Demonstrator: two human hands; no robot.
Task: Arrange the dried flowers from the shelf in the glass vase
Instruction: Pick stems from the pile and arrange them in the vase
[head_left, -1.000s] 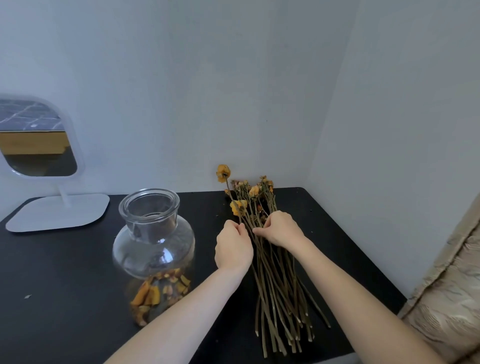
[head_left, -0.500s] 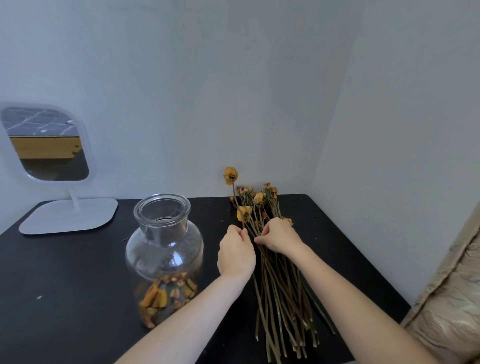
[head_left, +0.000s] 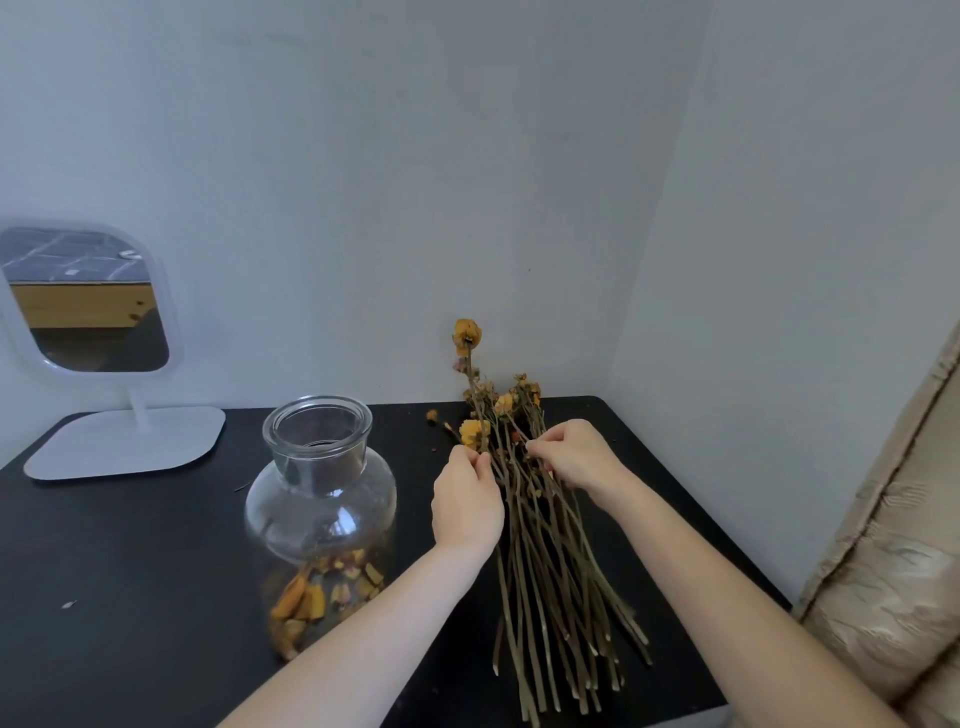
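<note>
Step in hand: separating stems from the bundle. No stem is in the vase yet.

The dried flowers (head_left: 545, 561) lie flat on the black table (head_left: 130, 571), right of the glass vase (head_left: 319, 499) and near it but apart. The vase stands upright, mouth open, with loose petal pieces at its bottom.

Orientation: the bundle's long axis runs from the near table edge toward the back wall. Flower heads point away, at the wall; cut ends point toward the person and fan out slightly. One head stands higher than the rest.

The left hand (head_left: 467, 506) pinches a stem just below a yellow head. The right hand (head_left: 576, 457) pinches stems beside it, fingers curled.

Judged next move: lift the chosen stems clear, turn them upright and lower the cut ends through the vase mouth. The brittle heads call for a light hold.
</note>
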